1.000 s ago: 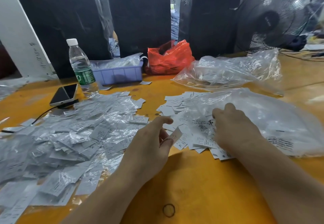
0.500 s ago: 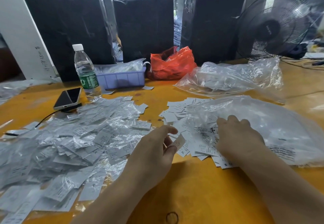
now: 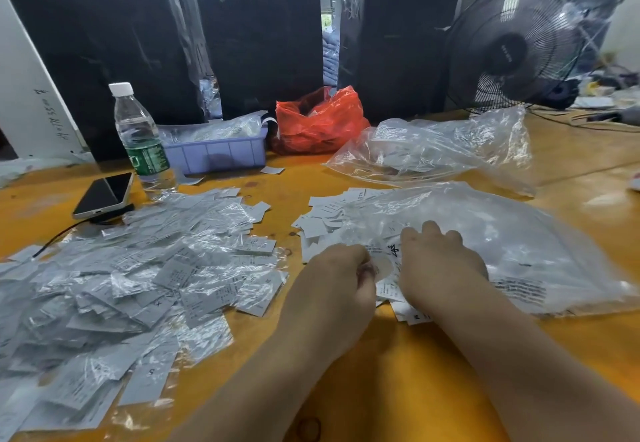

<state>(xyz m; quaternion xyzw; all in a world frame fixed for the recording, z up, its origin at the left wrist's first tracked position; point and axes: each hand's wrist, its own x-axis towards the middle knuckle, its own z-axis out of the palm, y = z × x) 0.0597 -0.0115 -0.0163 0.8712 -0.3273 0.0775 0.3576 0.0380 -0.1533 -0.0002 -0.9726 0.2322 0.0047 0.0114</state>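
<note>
— Where is the label you're working on?

— Just below centre in my feed: one white label [image 3: 383,266], pinched at its edge by the left hand [image 3: 341,280], whose fingers are curled in tight. I judge it's lifted clear of the heap so that it comes away alone.

— And the other hand?

— The right hand [image 3: 440,263] lies palm down on the loose labels [image 3: 329,220], just right of the pinched one. Its fingers are bent, but I can't tell whether they grip anything. It probably pins the heap so nothing slides.

— What's the plastic over them?

— A clear bag [image 3: 502,234] at centre right; the labels spill from its mouth. The bagged labels [image 3: 145,279] are heaped at the left, apart from the loose ones, I'd say so the two don't mix on the yellow table [image 3: 381,382]. The bottle [image 3: 140,140] and phone [image 3: 104,194] sit at the upper left, beyond that heap.
</note>
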